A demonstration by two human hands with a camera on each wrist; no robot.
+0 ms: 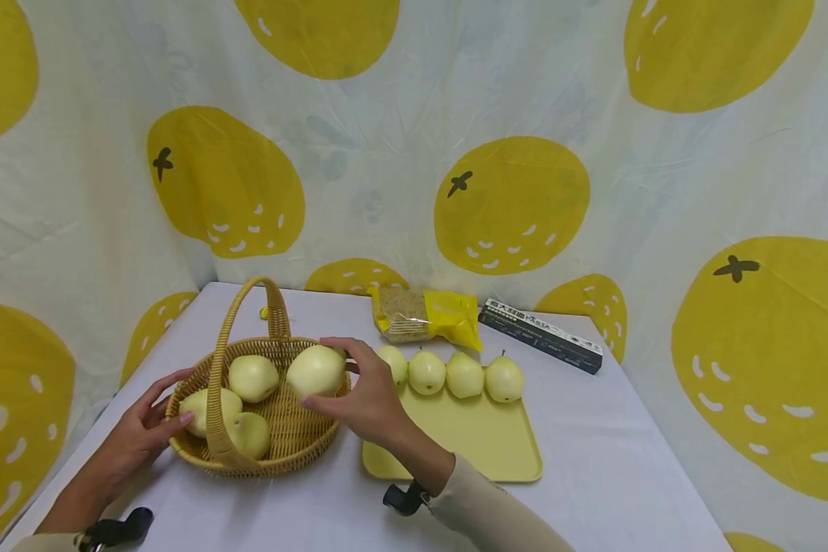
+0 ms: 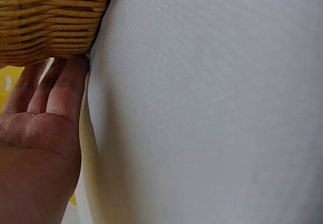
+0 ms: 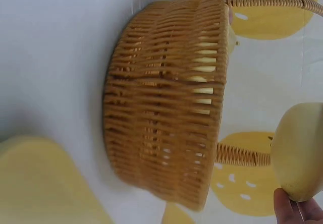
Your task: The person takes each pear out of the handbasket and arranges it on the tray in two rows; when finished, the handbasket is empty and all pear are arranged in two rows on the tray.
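Note:
My right hand [image 1: 372, 399] grips a pale yellow-green pear [image 1: 315, 372] between thumb and fingers, above the right side of a wicker basket [image 1: 297, 437]. In the right wrist view the held pear [image 3: 299, 151] shows beyond the basket's rim, apart from the weave. My left hand [image 1: 138, 429] holds the basket's left side, thumb over the rim and fingers along the outer wall. The left wrist view shows the fingers of that hand [image 2: 40, 128] against the weave. Inside the basket, at the left, lie three pears: one at the back [image 1: 253, 378] and two nearer.
Several pears [image 1: 465, 376] stand in a row along the far edge of a yellow tray [image 1: 455, 437], right of the basket. Behind them lie a yellow packet [image 1: 448, 314] and a long black pasta box [image 1: 541, 337]. The basket's tall handle [image 1: 221, 360] arches over its middle.

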